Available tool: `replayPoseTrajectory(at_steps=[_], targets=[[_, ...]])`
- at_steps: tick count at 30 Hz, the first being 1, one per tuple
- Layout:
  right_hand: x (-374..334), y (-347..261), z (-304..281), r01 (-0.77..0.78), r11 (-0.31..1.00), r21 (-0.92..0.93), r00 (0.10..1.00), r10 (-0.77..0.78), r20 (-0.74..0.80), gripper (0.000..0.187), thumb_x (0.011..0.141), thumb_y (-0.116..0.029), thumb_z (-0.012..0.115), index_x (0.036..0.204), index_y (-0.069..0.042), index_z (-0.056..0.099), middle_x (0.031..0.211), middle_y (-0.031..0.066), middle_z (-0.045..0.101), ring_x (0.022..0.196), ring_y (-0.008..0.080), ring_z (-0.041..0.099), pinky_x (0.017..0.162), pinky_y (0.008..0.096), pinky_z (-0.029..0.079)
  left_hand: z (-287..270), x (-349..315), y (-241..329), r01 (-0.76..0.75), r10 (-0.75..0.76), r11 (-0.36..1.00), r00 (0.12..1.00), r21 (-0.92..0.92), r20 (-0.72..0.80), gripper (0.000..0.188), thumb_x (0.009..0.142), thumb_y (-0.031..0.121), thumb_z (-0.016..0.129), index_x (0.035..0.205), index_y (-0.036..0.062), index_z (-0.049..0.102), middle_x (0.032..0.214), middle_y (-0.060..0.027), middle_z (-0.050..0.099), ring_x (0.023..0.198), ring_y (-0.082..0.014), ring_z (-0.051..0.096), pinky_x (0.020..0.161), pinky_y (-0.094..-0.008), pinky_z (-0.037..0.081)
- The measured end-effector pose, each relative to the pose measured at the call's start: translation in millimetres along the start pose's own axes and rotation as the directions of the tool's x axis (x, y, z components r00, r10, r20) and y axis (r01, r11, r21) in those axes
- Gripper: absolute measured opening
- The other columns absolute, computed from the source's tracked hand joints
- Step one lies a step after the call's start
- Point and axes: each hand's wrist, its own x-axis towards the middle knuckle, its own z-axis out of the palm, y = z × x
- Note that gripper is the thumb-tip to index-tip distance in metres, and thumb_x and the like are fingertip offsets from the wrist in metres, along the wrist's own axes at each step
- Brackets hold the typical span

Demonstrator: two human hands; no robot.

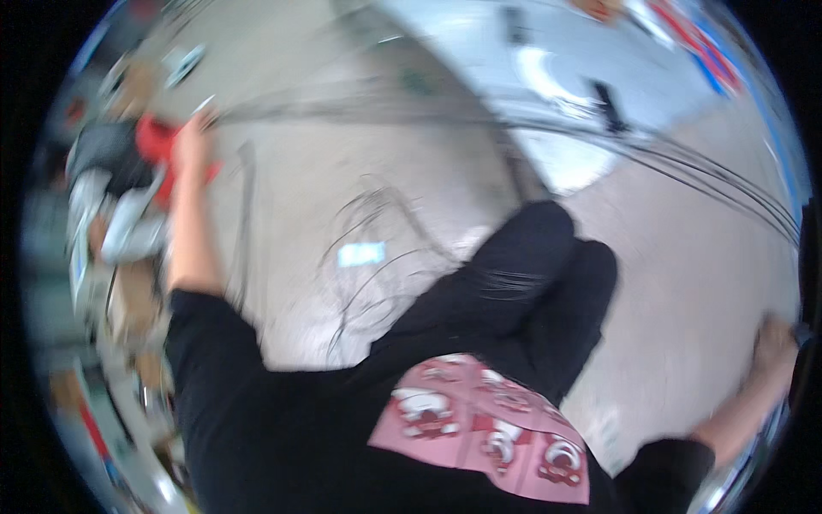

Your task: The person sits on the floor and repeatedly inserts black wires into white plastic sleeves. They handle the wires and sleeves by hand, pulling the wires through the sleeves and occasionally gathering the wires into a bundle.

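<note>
My left hand (193, 150) is stretched far out to the left, with its fingers closed around one end of a bundle of thin black cables (685, 163). The bundle runs across the view to the right edge, blurred near the hand. A small white tip (204, 104) shows by my left fingers; its kind is unclear. My right hand (774, 344) is out at the far right, beside a dark shape at the rim. Its fingers are smeared and partly hidden. More loose black cables (368, 223) lie coiled on the floor in front of my legs.
A light blue label-like piece (361, 254) lies among the floor cables. On the left are a red thing (154, 141), cardboard boxes (133, 300) and white wrapping (133, 231). A pale, shiny sheet-like surface (556, 51) with a black object (608, 107) spreads at the far right.
</note>
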Motion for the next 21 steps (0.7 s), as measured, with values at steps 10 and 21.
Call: replayPoseTrajectory(at_steps=[10,21], targets=[[-124.3,258.7,-175.3,0.048,0.998,-0.028,0.942,-0.054,-0.331,0.011,0.089,-0.005,0.047,0.087,-0.008,0.057,0.082,0.0045,0.060,0.081,0.0150,0.059,0.074,0.0217,0.053,-44.8,-2.4,162.4,-0.071,0.386,0.885,0.664,-0.460,0.640,0.014,0.075,0.003,0.063,0.075,0.0052,0.049,0.070,0.0050,0.043,0.062,-0.0043,0.039,0.055,-0.0190,0.032],[-304.6,358.3,-326.2,0.021,0.825,0.564,0.503,0.479,-0.719,0.015,0.088,-0.007,0.047,0.081,-0.003,0.060,0.059,0.0022,0.054,0.042,0.0091,0.048,0.035,0.0193,0.039,-122.3,-13.9,393.7,-0.298,0.606,0.738,0.687,-0.605,0.401,0.035,0.097,0.029,0.047,0.122,0.0054,0.052,0.082,-0.0002,0.051,0.063,-0.0051,0.038,0.058,-0.0172,0.030]])
